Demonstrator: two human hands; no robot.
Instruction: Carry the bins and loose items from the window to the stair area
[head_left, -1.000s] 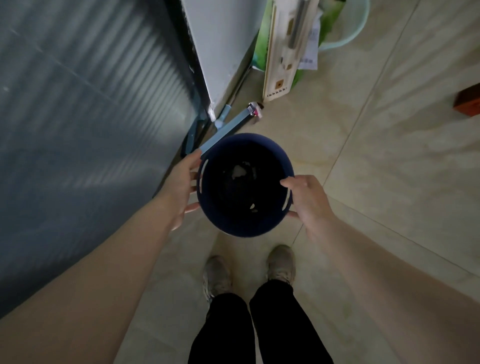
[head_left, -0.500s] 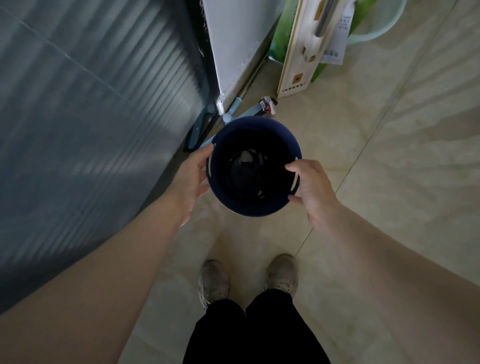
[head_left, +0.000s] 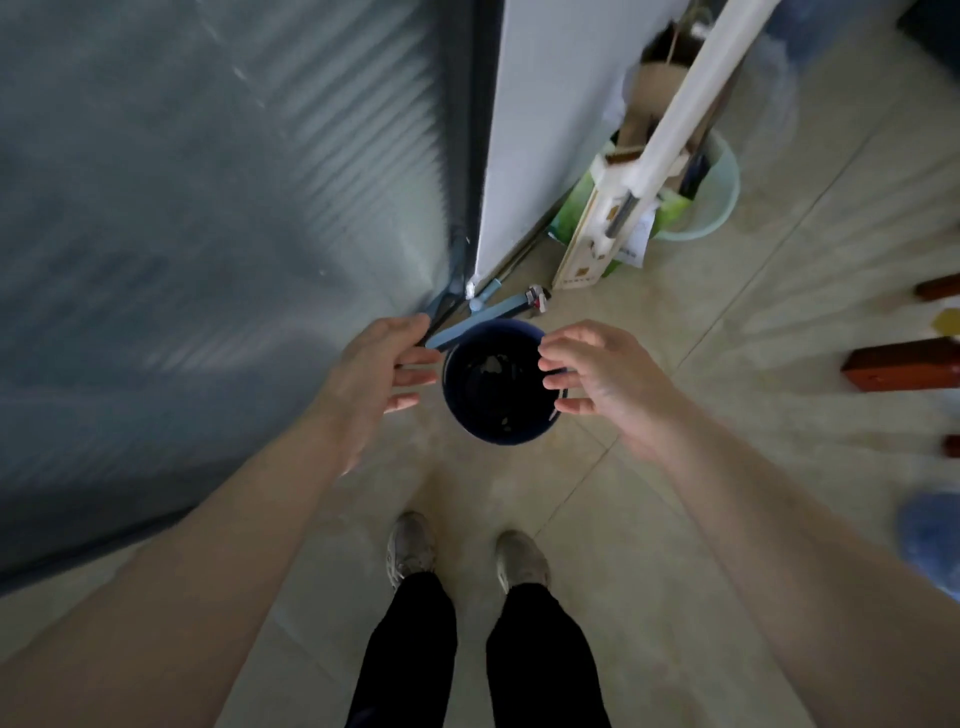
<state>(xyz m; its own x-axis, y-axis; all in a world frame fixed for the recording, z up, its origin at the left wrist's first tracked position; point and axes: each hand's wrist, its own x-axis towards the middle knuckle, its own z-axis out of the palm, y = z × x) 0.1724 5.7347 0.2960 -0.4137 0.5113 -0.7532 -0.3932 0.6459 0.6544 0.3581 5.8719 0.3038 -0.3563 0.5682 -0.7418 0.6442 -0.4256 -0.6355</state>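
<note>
Floor: tile (head_left: 727, 415), dark bin (head_left: 496, 384) standing by window (head_left: 208, 208).
Hands: left hand (head_left: 374, 369) and right hand (head_left: 602, 374) spread open, gripping nothing.
Tip: grab both rim sides evenly, lift level.

A dark blue bin (head_left: 497, 382) stands on the tiled floor (head_left: 675, 322) between the spread left hand (head_left: 375, 370) and right hand (head_left: 605, 375).
</note>
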